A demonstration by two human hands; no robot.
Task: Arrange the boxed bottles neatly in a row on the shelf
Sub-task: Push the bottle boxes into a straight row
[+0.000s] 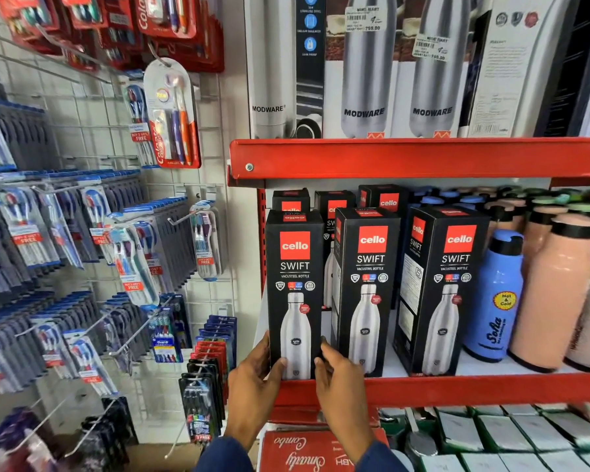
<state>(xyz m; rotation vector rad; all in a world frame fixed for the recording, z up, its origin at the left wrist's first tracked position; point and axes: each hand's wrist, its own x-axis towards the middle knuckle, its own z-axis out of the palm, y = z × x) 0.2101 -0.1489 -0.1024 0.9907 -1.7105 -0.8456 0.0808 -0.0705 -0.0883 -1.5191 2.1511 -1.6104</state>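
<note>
Both my hands clamp the base of the leftmost boxed bottle (295, 294). My left hand (252, 379) wraps its left edge, thumb on the front face. My right hand (338, 379) presses the right edge, fingers curled around the corner. Narrow grip, just the box's width. The box stands upright at the front lip of the red shelf (457, 386), left end. 2 more boxed bottles stand to its right, a middle box (368, 291) and a right box (443, 291), small gaps between them. 3 more boxes (382, 199) behind. A blue bottle (496, 298) and peach bottles (556, 291) sit further right. Toothbrush packs (174, 114) hang on the left.
</note>
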